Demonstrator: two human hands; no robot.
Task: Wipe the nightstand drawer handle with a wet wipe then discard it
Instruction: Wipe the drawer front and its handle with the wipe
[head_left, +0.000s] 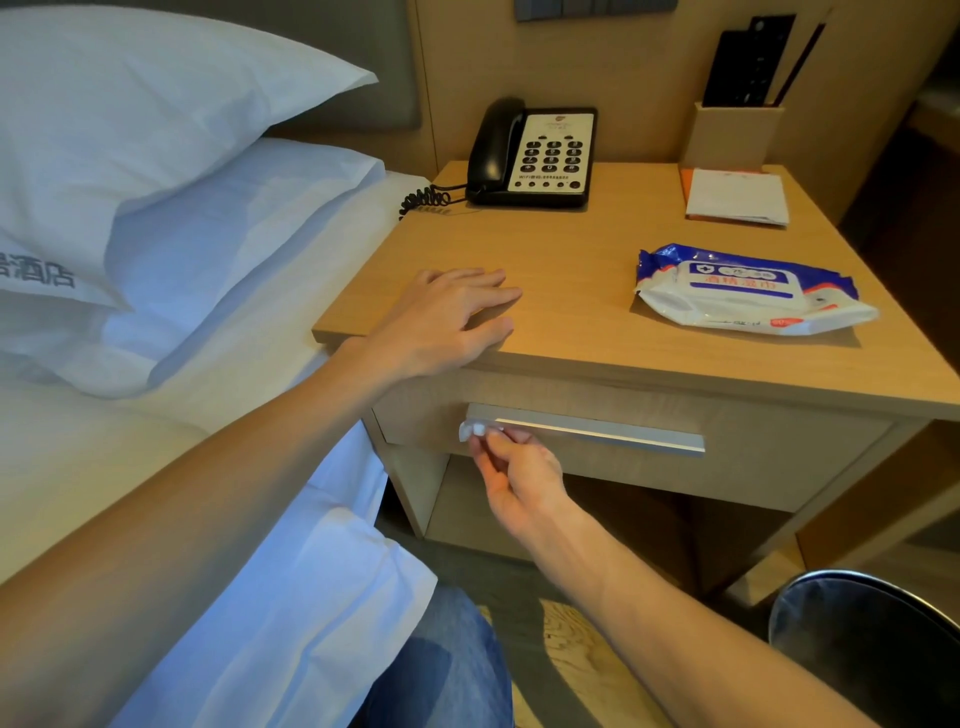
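My left hand (441, 322) lies flat and open, holding nothing, on the front corner of the nightstand worktop (587, 260). Just below it, my right hand (511, 470) pinches one small folded wet wipe (475, 430) against the near end of the single silver drawer handle (597, 430). Beyond my hands sit one wipe packet (748, 291), one telephone (535, 156) and one notepad (735, 197). Two pillows (156, 171) lie to my left.

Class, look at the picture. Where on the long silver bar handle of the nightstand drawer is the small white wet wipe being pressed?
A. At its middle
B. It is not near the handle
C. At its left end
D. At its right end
C: the right hand pinches the small white wet wipe against the left end of the long silver bar handle.
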